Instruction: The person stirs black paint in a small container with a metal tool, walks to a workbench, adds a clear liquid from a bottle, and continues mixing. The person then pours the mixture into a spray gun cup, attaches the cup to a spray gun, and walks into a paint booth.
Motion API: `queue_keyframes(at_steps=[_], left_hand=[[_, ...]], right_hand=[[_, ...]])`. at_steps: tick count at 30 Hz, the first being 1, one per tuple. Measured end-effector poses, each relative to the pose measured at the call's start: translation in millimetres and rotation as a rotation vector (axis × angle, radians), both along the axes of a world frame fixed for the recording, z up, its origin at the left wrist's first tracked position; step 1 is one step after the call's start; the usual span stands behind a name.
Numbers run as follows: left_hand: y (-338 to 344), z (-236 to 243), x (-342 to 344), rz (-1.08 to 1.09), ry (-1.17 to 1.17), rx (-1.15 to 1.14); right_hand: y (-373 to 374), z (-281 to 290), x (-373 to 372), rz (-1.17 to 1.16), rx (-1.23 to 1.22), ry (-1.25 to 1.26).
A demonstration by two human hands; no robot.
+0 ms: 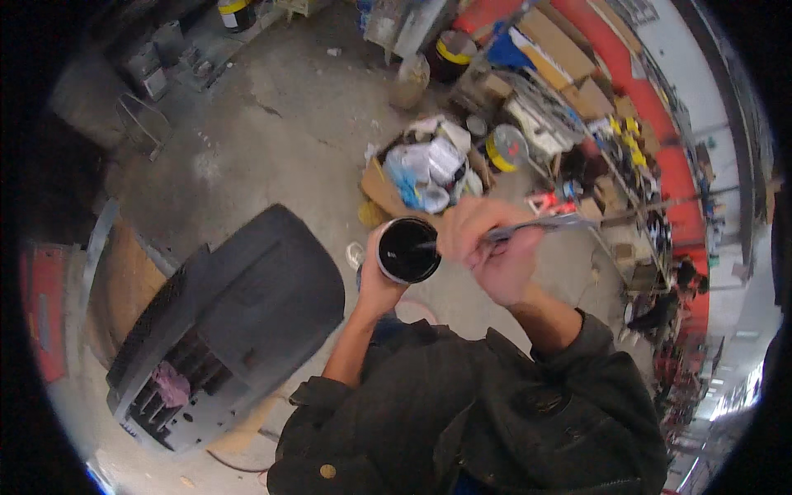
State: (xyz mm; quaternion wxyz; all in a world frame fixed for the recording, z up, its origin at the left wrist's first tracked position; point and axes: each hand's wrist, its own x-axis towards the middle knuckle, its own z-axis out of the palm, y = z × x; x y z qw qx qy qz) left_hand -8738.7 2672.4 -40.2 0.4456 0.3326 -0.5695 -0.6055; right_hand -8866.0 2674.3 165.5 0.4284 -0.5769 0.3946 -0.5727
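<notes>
Held upright in my left hand (379, 285) is a round cup of glossy black liquid (407, 250), seen from above near the middle of the view. My right hand (497, 256), blurred by motion, is closed around a thin, grey, flat stick-like tool (553, 223) just to the right of the cup, with its lower end reaching toward the liquid. Left of my hands lies a large dark grey moulded panel (260, 285) with a slatted section and a crumpled pink rag (172, 384) on it.
A cardboard box of crumpled plastic and paper (384, 186) stands ahead on the concrete floor (231, 148). Buckets (505, 148) and a cluttered shelving rack (627, 198) line the right side along a red-and-white wall (693, 272). A brown board (132, 280) lies behind the panel.
</notes>
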Motion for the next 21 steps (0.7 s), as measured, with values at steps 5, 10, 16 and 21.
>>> queue_keyframes(at_steps=[5, 10, 16, 21], left_hand=[[-98.5, -3.4, -46.6, 0.089, 0.078, 0.079], [-199.8, 22.1, -46.4, 0.085, -0.003, 0.155], [-319.7, 2.7, -44.5, 0.286, 0.030, 0.336], [-497.3, -28.2, -40.6, 0.359, -0.136, 0.318]], right_hand=[[-146.2, -26.8, -42.6, 0.158, 0.155, -0.019], [-270.9, -33.1, -48.8, 0.183, 0.331, -0.109], [-434.6, -76.8, -70.0, 0.259, 0.264, 0.071], [-594.7, -111.8, -130.9, 0.250, 0.403, -0.033]])
